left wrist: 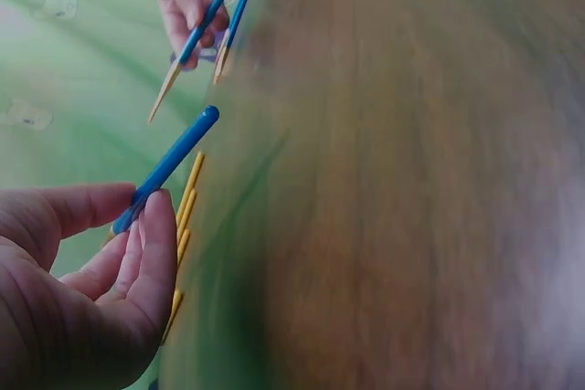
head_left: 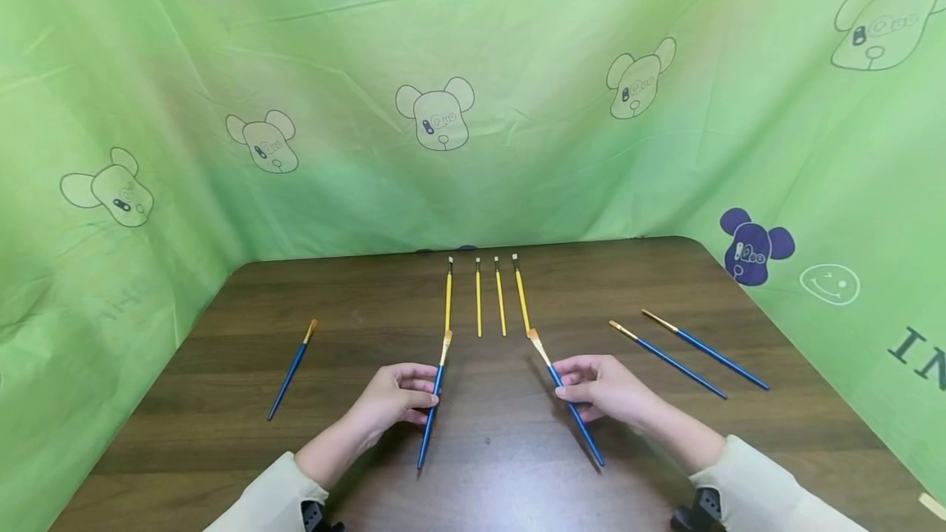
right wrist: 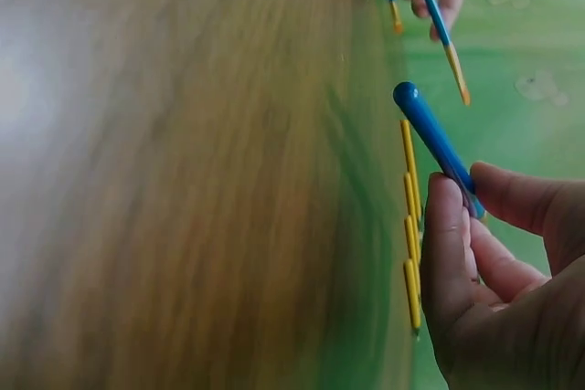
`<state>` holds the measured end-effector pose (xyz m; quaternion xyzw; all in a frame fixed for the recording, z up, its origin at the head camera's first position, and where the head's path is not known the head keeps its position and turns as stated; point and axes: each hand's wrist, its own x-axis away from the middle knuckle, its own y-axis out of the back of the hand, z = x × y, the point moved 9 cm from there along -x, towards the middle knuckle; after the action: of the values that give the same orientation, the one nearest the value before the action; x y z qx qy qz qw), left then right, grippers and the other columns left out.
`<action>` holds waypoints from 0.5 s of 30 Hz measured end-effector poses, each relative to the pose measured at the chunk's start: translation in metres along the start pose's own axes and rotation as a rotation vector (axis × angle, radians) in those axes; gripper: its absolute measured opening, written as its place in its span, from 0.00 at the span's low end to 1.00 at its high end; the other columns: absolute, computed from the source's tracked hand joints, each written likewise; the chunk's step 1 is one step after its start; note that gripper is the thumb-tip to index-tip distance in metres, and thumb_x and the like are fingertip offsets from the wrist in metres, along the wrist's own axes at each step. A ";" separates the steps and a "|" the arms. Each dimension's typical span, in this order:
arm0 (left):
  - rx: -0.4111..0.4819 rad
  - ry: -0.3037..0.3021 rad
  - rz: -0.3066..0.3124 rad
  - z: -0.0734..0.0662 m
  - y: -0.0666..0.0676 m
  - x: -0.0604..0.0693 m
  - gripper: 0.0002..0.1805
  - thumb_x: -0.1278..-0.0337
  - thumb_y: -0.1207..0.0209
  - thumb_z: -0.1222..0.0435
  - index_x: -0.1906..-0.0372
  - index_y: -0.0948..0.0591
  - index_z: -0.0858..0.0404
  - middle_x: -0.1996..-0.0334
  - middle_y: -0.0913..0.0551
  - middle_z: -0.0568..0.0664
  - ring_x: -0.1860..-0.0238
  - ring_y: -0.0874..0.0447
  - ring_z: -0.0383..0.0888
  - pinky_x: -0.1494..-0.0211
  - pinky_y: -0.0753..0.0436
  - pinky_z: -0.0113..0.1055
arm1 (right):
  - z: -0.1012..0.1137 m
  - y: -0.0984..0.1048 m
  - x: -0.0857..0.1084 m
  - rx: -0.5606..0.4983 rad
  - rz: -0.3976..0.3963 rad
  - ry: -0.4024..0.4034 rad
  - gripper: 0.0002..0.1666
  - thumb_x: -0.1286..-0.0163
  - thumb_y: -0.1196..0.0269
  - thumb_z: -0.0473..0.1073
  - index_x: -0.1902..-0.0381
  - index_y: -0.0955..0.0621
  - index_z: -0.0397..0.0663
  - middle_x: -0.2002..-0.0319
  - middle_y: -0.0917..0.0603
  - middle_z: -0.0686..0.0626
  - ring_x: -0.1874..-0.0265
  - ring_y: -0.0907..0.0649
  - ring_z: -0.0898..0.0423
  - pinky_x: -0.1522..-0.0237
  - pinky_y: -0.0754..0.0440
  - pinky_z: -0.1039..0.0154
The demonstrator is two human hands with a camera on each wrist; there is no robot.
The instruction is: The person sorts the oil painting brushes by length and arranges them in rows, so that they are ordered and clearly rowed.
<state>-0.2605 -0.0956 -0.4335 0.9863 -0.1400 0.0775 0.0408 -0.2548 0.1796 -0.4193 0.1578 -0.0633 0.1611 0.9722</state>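
Green cloth printed with mouse heads hangs behind and around a dark wooden table, and from where I stand the brushes on it read as a half-finished arrangement. At the far left lies a lone blue brush, its bristles away from the person, well apart from everything else; nothing touches it, and I'd count it among what is left.

Next comes the left hand, its thumb and fingertips pinching the handle of a second blue brush. That brush's bristles point at the lower end of the leftmost yellow brush; whether the two touch I can't tell.

Beyond it, toward the back edge, stand the other three yellow brushes of a row of four, fanned slightly, tips away. That part looks done to me.

Then the right hand mirrors its partner, pinching a third blue brush whose bristles reach the foot of the rightmost yellow one. This pair I'd call in hand but not yet placed.

Farther right, two more blue brushes lie slanted side by side, apart and unheld: by my reckoning, also left to do.
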 end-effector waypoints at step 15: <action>0.056 0.013 0.018 0.004 -0.035 -0.008 0.24 0.51 0.36 0.81 0.45 0.24 0.77 0.67 0.19 0.55 0.73 0.18 0.41 0.71 0.13 0.38 | 0.004 -0.029 -0.009 -0.036 -0.048 -0.002 0.23 0.41 0.33 0.30 0.48 0.24 0.26 0.67 0.21 0.45 0.73 0.17 0.54 0.72 0.13 0.54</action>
<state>-0.2575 -0.0603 -0.4408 0.9852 -0.1462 0.0883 0.0134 -0.2537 0.1491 -0.4251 0.1417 -0.0632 0.1363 0.9784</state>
